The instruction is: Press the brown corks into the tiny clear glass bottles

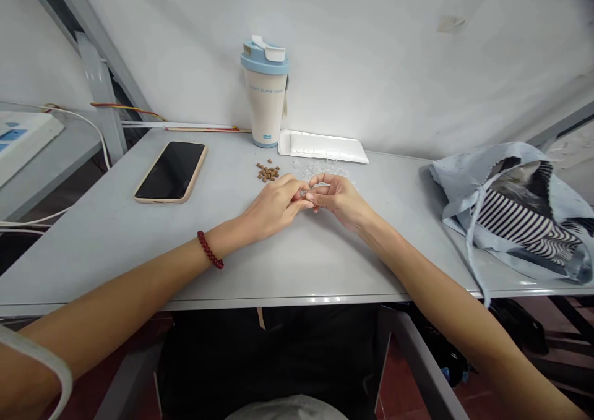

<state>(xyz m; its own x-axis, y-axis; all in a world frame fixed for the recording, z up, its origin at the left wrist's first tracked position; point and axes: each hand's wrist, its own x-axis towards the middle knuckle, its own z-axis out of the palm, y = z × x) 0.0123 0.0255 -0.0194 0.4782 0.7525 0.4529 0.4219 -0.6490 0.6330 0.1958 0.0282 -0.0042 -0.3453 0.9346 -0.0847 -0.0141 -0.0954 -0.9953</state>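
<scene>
My left hand (273,206) and my right hand (336,196) meet fingertip to fingertip over the middle of the grey table (116,234). Both pinch a tiny clear piece (305,192) between them; I cannot make out what it is. A red bead bracelet (210,250) sits on my left wrist. Just beyond my fingers lie a small heap of brown bits (268,172) and a scatter of small clear pieces (320,167).
A blue-lidded cup (265,92) stands at the back by the wall, with a white flat packet (322,146) beside it. A phone (171,171) lies face up at the left. A light-blue bag with striped cloth (515,210) rests at the right edge.
</scene>
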